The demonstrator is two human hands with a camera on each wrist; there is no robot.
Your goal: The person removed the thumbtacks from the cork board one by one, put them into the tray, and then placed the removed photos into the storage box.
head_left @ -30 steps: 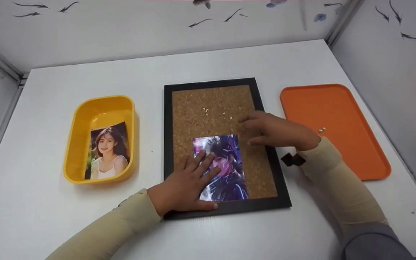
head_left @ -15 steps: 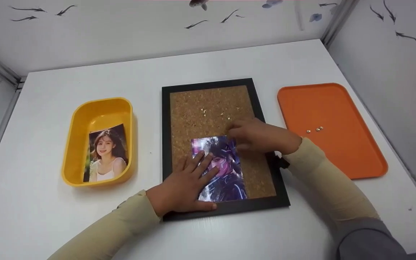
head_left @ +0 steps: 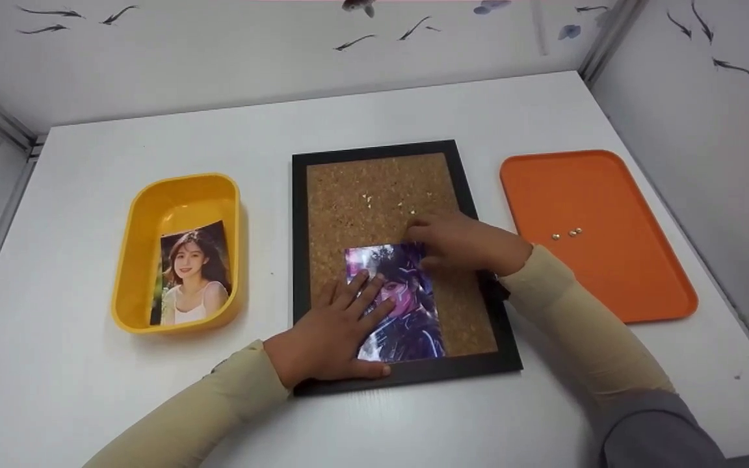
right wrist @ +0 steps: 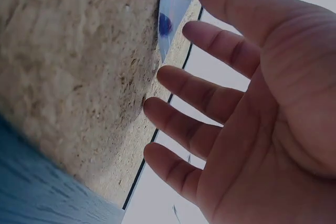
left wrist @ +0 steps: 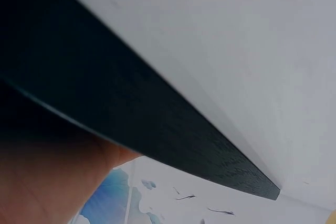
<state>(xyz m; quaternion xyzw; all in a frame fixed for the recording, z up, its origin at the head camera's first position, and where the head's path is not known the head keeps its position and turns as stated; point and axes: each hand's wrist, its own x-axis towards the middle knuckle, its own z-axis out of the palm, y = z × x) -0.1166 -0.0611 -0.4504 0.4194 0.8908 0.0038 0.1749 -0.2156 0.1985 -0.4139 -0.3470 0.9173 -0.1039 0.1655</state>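
Observation:
A dark-framed corkboard [head_left: 381,185] lies flat, with a glossy purple-blue picture card [head_left: 407,325] on its lower half. My left hand [head_left: 335,331] rests on the card's left side with fingers spread, its thumb on the frame's bottom edge. At the card's upper right corner is my right hand [head_left: 462,244], its fingertips at or on that corner. In the right wrist view its fingers [right wrist: 194,87] are lightly bent and spread, and the thumb stands apart from them. No object shows between them. The corner itself is mostly hidden by the hand.
Several small gold-coloured pins or tacks [head_left: 368,200] dot the cork above the card. An orange tray [head_left: 608,279] on the right carries three small metal tacks [head_left: 572,233]. On the left stands a yellow bin [head_left: 238,260] with a portrait photo [head_left: 192,279] inside.
The right hand has moved left from the board's right side to the card's upper right corner, uncovering another tack on the tray. Over the last half second it has barely shifted. The left hand stays put.

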